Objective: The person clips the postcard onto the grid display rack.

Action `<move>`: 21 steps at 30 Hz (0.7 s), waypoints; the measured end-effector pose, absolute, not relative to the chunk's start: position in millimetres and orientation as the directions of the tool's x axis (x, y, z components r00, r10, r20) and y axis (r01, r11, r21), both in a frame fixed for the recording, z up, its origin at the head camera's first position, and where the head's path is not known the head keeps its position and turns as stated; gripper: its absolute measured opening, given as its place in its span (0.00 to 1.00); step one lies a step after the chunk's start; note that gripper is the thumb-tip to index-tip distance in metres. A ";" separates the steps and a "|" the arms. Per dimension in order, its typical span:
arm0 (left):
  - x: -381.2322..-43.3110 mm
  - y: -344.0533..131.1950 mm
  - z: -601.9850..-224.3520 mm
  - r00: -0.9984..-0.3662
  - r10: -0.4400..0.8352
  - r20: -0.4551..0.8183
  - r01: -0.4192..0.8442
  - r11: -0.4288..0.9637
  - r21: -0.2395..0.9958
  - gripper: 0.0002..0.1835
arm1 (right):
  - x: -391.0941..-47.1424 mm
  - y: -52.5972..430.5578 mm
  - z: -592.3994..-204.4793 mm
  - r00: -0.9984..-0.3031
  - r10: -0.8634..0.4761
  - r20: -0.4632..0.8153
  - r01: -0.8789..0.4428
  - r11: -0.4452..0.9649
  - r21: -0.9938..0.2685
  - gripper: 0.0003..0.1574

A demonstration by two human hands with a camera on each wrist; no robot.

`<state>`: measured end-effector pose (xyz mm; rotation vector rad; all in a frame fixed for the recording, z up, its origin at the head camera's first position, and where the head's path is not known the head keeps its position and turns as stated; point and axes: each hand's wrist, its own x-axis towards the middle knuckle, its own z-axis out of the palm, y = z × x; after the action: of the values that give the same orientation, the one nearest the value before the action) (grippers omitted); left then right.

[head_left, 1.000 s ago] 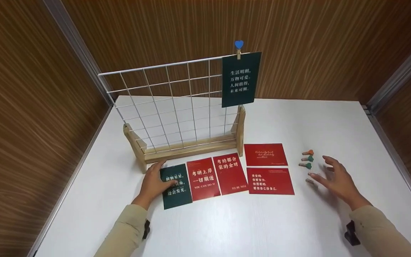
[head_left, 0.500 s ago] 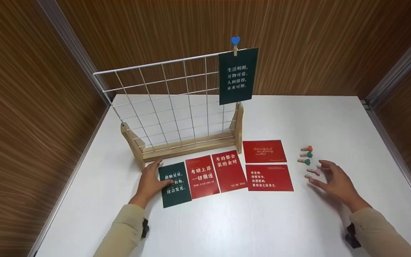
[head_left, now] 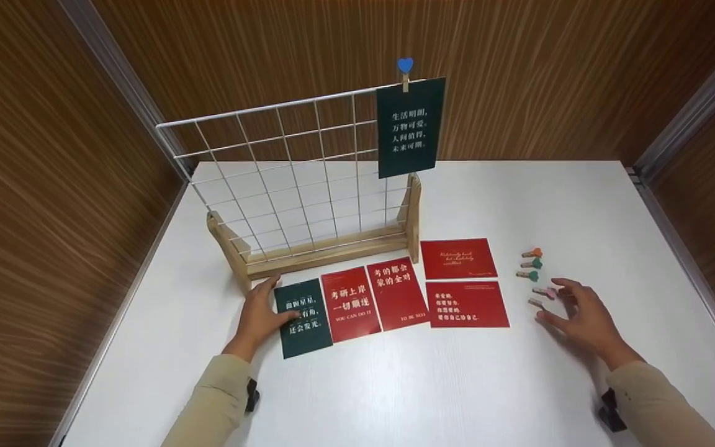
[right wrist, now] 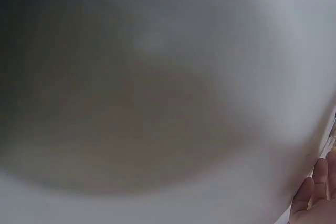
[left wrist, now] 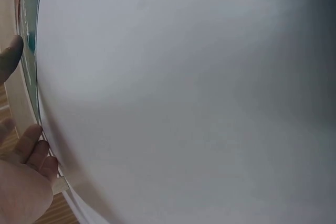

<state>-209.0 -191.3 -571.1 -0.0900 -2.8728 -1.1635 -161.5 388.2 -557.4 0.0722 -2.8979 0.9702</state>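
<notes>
In the head view my left hand [head_left: 259, 320] is at the left edge of a dark green card [head_left: 303, 318] with white writing. Its thumb reaches over the card; the left wrist view shows that thumb apart from the fingers [left wrist: 38, 156], which lie along the card's edge. My right hand [head_left: 586, 318] hovers at the right with thumb and fingers spread and nothing between them. Just left of it lie small wooden clothespins: a pink-topped clothespin [head_left: 544, 293], a clothespin [head_left: 535, 302] near the thumb, two green heart clothespins [head_left: 527, 275] and an orange clothespin [head_left: 532, 253].
Behind the cards stands a white wire grid [head_left: 295, 167] on a wooden base [head_left: 326, 251]. A blue heart clothespin [head_left: 405, 73] holds a green card [head_left: 410, 127] at its top right. Several red cards [head_left: 351, 304] lie on the white table [head_left: 395, 391].
The scene has shifted upward in the head view. My right hand has moved slightly, uncovering the pink-topped clothespin. The left hand stays at the green card.
</notes>
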 end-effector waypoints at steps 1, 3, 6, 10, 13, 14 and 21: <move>-208.8 -191.4 -571.1 -0.998 0.037 0.059 0.068 0.717 0.694 0.47 | -160.8 388.3 -557.6 -0.996 -0.016 0.093 -0.068 0.799 -0.598 0.48; -208.6 -191.3 -570.9 -0.998 0.034 0.055 0.063 0.715 0.696 0.47 | -159.2 388.5 -558.2 -0.996 -0.010 0.091 -0.062 0.804 -0.592 0.47; -208.5 -190.9 -570.8 -0.999 0.025 0.041 0.047 0.717 0.695 0.47 | -156.7 388.7 -559.1 -0.995 -0.010 0.098 -0.066 0.808 -0.586 0.44; -208.5 -190.7 -570.3 -0.999 0.015 0.031 0.032 0.722 0.691 0.47 | -154.8 388.0 -560.0 -0.997 -0.011 0.082 -0.057 0.804 -0.592 0.37; -207.8 -191.2 -570.0 -0.999 0.013 0.037 0.035 0.715 0.698 0.46 | -154.3 386.7 -560.0 -0.999 -0.008 0.054 -0.039 0.800 -0.599 0.33; -207.4 -191.4 -570.0 -0.999 0.015 0.040 0.039 0.712 0.701 0.45 | -154.1 386.4 -560.1 -0.999 -0.008 0.049 -0.036 0.799 -0.600 0.33; -207.5 -191.7 -570.8 -0.999 0.019 0.026 0.032 0.710 0.703 0.44 | -154.0 385.0 -562.9 -0.997 -0.020 0.077 -0.062 0.799 -0.598 0.25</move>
<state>-207.5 -191.7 -570.8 -0.0436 -2.8896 -1.1891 -154.0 385.0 -562.9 0.0665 -2.9164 0.9732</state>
